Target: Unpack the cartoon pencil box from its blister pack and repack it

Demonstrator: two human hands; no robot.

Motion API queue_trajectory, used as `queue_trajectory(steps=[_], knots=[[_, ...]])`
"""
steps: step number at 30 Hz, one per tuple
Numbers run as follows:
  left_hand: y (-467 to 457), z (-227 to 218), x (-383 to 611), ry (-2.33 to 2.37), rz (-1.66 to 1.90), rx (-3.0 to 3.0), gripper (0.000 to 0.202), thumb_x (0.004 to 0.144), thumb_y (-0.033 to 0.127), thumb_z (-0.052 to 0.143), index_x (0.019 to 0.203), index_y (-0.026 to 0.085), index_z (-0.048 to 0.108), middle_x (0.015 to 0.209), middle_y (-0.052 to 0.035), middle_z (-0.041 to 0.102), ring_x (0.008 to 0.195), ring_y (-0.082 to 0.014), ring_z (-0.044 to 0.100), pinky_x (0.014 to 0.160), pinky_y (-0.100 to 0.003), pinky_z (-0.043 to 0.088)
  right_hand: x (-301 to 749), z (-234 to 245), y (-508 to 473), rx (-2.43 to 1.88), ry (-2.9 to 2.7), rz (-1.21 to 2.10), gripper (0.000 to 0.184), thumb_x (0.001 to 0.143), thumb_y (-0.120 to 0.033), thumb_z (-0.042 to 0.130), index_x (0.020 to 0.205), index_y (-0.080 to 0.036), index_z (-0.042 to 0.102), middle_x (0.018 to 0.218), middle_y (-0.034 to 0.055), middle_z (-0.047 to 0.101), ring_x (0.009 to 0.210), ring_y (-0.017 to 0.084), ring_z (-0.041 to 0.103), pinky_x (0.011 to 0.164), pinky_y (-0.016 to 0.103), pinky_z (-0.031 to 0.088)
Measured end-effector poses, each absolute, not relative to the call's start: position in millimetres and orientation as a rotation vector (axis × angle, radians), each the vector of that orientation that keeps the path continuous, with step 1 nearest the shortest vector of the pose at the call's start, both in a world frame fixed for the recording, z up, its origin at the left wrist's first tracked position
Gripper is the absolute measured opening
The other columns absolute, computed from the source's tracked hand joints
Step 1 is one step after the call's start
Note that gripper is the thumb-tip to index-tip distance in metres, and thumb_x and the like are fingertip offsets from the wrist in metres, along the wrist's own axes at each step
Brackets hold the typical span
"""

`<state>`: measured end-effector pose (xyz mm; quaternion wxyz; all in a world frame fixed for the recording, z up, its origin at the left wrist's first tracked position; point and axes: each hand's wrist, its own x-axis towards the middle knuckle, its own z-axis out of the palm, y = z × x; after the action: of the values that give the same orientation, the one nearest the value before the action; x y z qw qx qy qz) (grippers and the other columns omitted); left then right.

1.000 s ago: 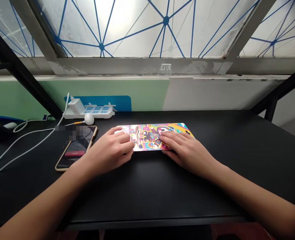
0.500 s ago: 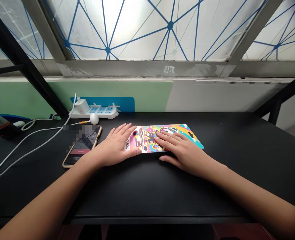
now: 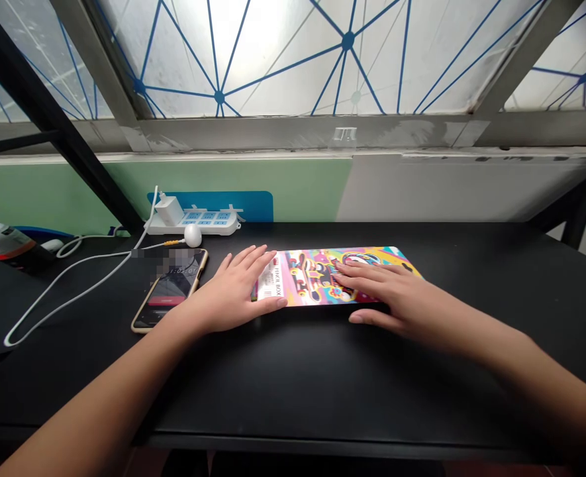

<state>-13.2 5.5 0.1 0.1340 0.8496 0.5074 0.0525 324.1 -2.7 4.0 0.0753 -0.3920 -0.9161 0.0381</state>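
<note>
A colourful flat package printed "PENCIL BOX" (image 3: 302, 281) lies lengthwise across the black desk, its white label towards the left end. My left hand (image 3: 238, 291) rests at that end, thumb along the near corner and fingers stretched towards the far edge. My right hand (image 3: 392, 295) lies flat over the right part of the package, with its fingers pointing left and its thumb just off the near edge. Both hands are open, and my right hand covers some of the cartoon print. Whether my left fingertips press on the package or only lie beside it is hard to tell.
Left of the package lies a phone (image 3: 173, 285), partly behind my left wrist. A white cable (image 3: 81, 291) loops over the desk near a power strip (image 3: 213, 222) with a plugged-in charger (image 3: 169, 211). A bottle (image 3: 7, 244) lies at far left.
My right hand has moved to the right, and the package has shifted a little that way. More of its white label shows beside my left hand, which stays nearly still. The view has shifted slightly.
</note>
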Motion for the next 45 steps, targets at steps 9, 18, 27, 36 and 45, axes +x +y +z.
queue_trajectory(steps=[9, 18, 27, 36, 45], knots=[[6.6, -0.2, -14.0, 1.446, 0.167, 2.480, 0.088, 0.090, 0.081, 0.040, 0.160, 0.029, 0.029, 0.171, -0.0091, 0.017, 0.157, -0.0358, 0.011, 0.123, -0.065, 0.011, 361.0, 6.7, 22.9, -1.143, -2.687, 0.002, 0.036, 0.100, -0.049, 0.053, 0.123, -0.033, 0.075, 0.120, 0.0000, 0.077, 0.122, 0.031, 0.066, 0.103, 0.051, 0.054], [-3.8, 2.3, 2.6, 1.367, 0.340, 2.799, 0.066, 0.100, 0.064, 0.043, 0.149, 0.021, 0.047, 0.161, -0.0167, 0.040, 0.152, -0.0350, 0.029, 0.123, -0.065, 0.004, 255.2, -20.4, -3.2, -0.940, -2.782, -0.277, 0.084, 0.093, -0.060, 0.059, 0.156, -0.009, 0.037, 0.161, 0.0228, 0.036, 0.149, 0.042, 0.032, 0.116, 0.063, 0.036], [-4.8, -12.9, 11.9, 1.523, 0.283, 2.684, 0.090, 0.095, 0.069, 0.049, 0.162, 0.015, 0.021, 0.164, -0.0271, 0.027, 0.154, -0.0411, 0.021, 0.120, -0.058, 0.026, 216.8, -29.3, 9.9, -0.926, -2.737, -0.365, 0.063, 0.102, -0.046, 0.049, 0.151, -0.008, 0.043, 0.154, 0.0239, 0.048, 0.144, 0.040, 0.042, 0.113, 0.061, 0.041], [-3.5, -11.2, 10.0, 1.522, 0.243, 2.657, 0.084, 0.096, 0.069, 0.047, 0.157, 0.014, 0.034, 0.166, -0.0250, 0.024, 0.155, -0.0400, 0.018, 0.122, -0.056, 0.024, 315.1, -34.3, 11.9, -0.993, -2.647, -0.343, 0.066, 0.102, -0.027, 0.048, 0.162, -0.033, 0.021, 0.160, 0.0065, 0.042, 0.146, 0.030, 0.040, 0.114, 0.056, 0.043], [3.5, 1.2, 2.7, 1.490, 0.252, 2.498, 0.071, 0.103, 0.065, 0.029, 0.154, 0.017, 0.043, 0.165, -0.0208, 0.029, 0.154, -0.0346, 0.023, 0.122, -0.055, 0.024, 375.7, -38.6, 5.3, -1.168, -2.532, -0.556, 0.070, 0.091, 0.000, 0.037, 0.156, -0.026, 0.041, 0.148, 0.0084, 0.058, 0.131, 0.030, 0.060, 0.105, 0.053, 0.051]])
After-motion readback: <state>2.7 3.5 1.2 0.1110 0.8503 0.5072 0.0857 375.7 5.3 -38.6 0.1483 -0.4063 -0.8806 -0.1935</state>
